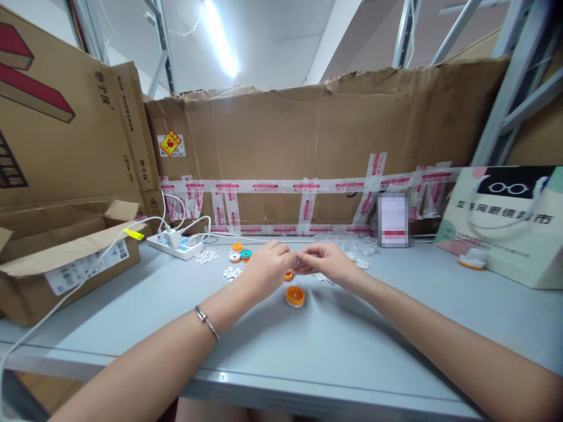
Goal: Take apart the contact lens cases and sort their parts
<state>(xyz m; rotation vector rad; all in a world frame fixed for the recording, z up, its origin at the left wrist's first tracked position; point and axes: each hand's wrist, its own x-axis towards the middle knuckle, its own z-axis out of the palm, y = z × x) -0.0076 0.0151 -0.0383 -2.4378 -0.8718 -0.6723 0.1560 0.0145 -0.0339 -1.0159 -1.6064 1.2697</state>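
Note:
My left hand (269, 265) and my right hand (329, 262) meet over the middle of the table, fingers pinched together. Between their fingertips is a small round greyish piece (296, 261), too small to name; both hands seem to grip it. Just below them on the table sits an orange round cup with a white base (295, 296). Another orange round part (288, 275) is partly hidden behind my left fingers. Left of my hands are round parts with orange (237, 247), white (234, 257) and teal (246, 255) tops.
Small white pieces (231, 274) and clear pieces (206, 255) lie in piles near a power strip (178, 246) with cables. Clear plastic parts (358, 243) and a phone (393, 220) are at the back. Cardboard boxes (285, 140) and a paper bag (505, 234) border the table.

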